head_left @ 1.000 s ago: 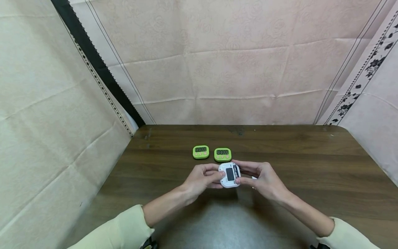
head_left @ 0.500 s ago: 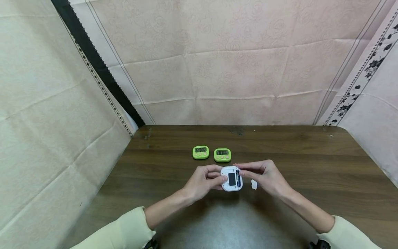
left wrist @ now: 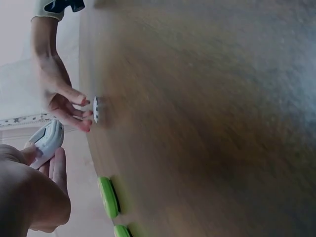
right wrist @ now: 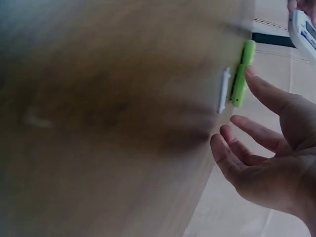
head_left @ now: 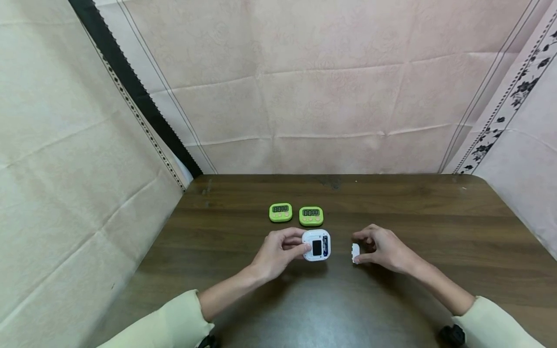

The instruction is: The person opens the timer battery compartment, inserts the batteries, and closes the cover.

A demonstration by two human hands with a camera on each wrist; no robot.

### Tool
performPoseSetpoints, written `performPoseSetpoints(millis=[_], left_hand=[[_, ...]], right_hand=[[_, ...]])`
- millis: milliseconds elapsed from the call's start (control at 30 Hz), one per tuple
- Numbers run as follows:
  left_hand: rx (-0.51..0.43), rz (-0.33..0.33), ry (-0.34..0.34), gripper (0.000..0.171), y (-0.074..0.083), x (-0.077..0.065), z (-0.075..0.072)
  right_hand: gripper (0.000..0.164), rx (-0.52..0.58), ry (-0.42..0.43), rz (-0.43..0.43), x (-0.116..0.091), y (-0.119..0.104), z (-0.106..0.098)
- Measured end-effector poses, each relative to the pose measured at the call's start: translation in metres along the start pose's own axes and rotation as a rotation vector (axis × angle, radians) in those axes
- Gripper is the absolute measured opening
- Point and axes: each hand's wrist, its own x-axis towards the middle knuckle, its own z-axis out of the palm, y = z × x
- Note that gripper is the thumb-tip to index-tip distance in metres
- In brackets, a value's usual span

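My left hand (head_left: 278,253) holds a white digital timer (head_left: 323,234) between thumb and fingers, above the table. Its back faces up, with a dark square patch and an uncovered battery slot (head_left: 325,246) that has a battery in it. A small white battery cover (head_left: 355,253) lies on the table to the right of the timer. My right hand (head_left: 389,251) hovers at the cover, thumb and fingers spread around it. In the right wrist view, a gap shows between the fingertips (right wrist: 234,120) and the cover (right wrist: 223,91).
Two green digital timers, a left one (head_left: 280,212) and a right one (head_left: 311,216), sit side by side just beyond the white timer, displays up. The brown wooden table (head_left: 243,193) ends at a cloth-covered wall (head_left: 322,96) behind.
My right hand has left the battery slot and moved right to the battery cover. The left hand has shifted slightly left with the white timer. The green timers stay put.
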Motion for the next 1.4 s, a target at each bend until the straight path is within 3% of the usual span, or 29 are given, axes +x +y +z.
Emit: performPoseSetpoints(millis=[400,533,667,867,1200,1400], left_hand=[[0.046,0.009,-0.008,0.025,0.000,0.000,-0.003],[0.055,0.011,-0.011,0.024,-0.001,0.000,-0.004],[0.067,0.009,-0.019,0.022,-0.001,-0.001,-0.005],[0.068,0.011,-0.027,0.023,-0.001,-0.003,-0.007],[0.053,0.011,-0.014,0.024,-0.002,0.000,-0.005],[0.055,0.013,-0.025,0.024,0.000,0.001,-0.005]], right_hand=[[0.045,-0.083,0.036,-0.022,0.000,0.010,0.013],[0.046,-0.047,0.039,-0.037,0.002,0.009,0.013],[0.044,0.059,0.010,-0.038,0.003,0.010,0.011],[0.028,0.309,-0.047,-0.034,0.004,0.006,0.009],[0.029,0.716,-0.036,0.175,0.006,-0.024,0.000],[0.031,0.833,-0.046,0.253,0.007,-0.044,0.001]])
